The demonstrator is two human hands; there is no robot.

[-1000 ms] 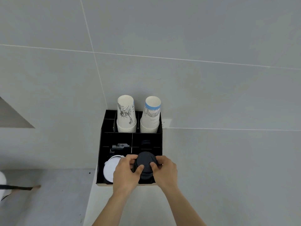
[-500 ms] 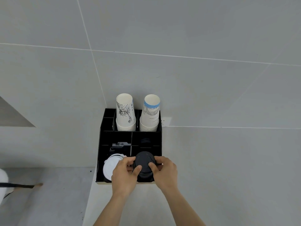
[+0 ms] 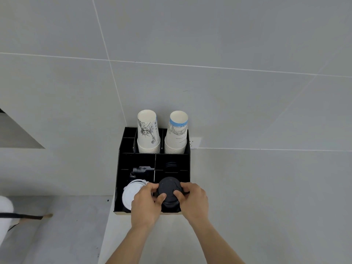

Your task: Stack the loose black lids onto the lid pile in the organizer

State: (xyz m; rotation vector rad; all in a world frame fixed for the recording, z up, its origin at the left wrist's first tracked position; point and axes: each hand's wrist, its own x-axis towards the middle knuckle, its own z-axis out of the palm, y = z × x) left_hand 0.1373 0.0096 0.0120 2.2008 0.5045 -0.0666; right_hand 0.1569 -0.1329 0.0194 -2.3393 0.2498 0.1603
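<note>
Both hands are clamped on the black lids [image 3: 169, 191], the left hand [image 3: 145, 203] gripping one side and the right hand [image 3: 193, 200] the other, thumbs pressed on the near rim, probably so the stack stays square as it settles; the lids sit between the hands in the organizer [image 3: 122, 168], in the compartment directly under them. Just beyond the left hand's knuckles lies a white lid [image 3: 130, 194]; past both hands stand paper cups [image 3: 148, 134], clear of the work.

Both forearms reach forward, bare. The left hand [image 3: 145, 203] and right hand [image 3: 193, 201] curl inward facing each other, thumbs and fingertips pinched.
</note>
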